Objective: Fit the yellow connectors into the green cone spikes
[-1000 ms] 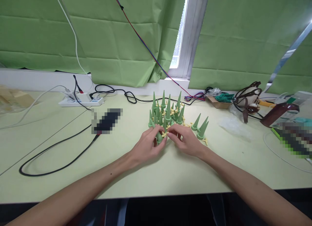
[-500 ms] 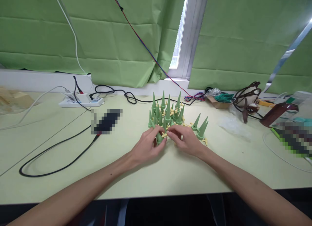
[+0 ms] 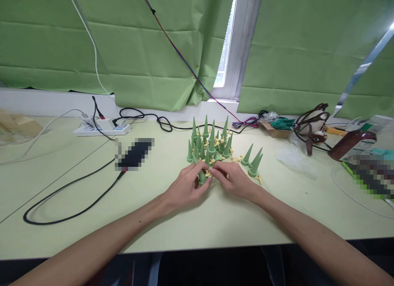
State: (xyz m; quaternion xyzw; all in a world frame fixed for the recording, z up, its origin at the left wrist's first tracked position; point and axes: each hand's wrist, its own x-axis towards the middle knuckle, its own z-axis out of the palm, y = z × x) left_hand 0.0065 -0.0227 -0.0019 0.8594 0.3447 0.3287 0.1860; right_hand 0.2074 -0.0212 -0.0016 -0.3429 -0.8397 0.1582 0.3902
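My left hand (image 3: 187, 181) is closed around a green plastic cone spike (image 3: 202, 178), which tilts with its pointed tip up and to the left. My right hand (image 3: 232, 177) is pinched close against that spike's side. A bit of a small yellow T-shaped piece (image 3: 208, 175) shows at its fingertips, mostly covered by the fingers. Just behind both hands, several more green cone spikes (image 3: 212, 140) stand upright in a cluster, with small yellow pieces (image 3: 222, 141) scattered among them. To the right of my right hand stand a few separate spikes (image 3: 254, 167), beside a loose yellow T-piece (image 3: 260, 179).
On the left, a phone-like dark object (image 3: 135, 153), blurred out, has a black cable (image 3: 61, 220) looping over the table. A power strip (image 3: 103, 128) sits by the wall. Toward the right are a cardboard box (image 3: 272, 130), a clear plastic bag (image 3: 297, 160) and a dark red bottle (image 3: 352, 144).
My right fingertips have moved slightly left and down against the held spike, covering more of the yellow piece. My left hand keeps its grip, nearly still.
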